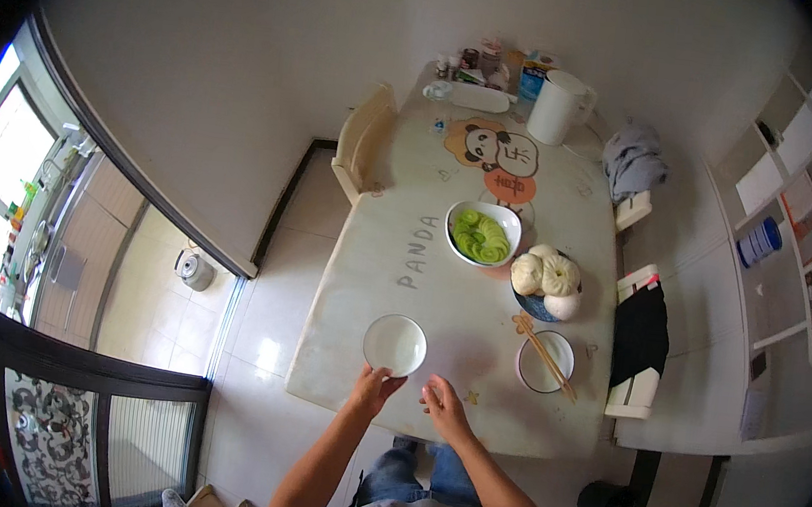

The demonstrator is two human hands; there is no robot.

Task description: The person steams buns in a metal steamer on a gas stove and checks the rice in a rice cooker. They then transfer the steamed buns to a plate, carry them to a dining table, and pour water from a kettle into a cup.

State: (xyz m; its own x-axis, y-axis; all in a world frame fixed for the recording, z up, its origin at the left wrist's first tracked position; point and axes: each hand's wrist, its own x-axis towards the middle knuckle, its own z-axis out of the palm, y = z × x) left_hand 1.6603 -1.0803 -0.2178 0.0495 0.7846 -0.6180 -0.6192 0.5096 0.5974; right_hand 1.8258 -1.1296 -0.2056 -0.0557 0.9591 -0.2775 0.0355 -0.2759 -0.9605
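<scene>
My left hand [377, 388] grips the near rim of a white bowl [395, 345] at the near left of the dining table. Just right of that bowl, my right hand [441, 401] is above the table with fingers loosely curled and nothing seen in it. Further right, a pair of wooden chopsticks [548, 358] lies across another white bowl [554, 374]. Beyond them, a dark blue plate [537, 309] bears several steamed buns [545, 273]. A white square bowl [456, 211] of sliced green vegetable [481, 237] stands near the table's middle.
On the far part of the table [367, 272] stand a white electric kettle [556, 108], a white tray [479, 98], jars and a blue carton [534, 77]. Chairs flank the table, one [367, 143] at the left. A black bin [604, 505] is on the floor at lower right.
</scene>
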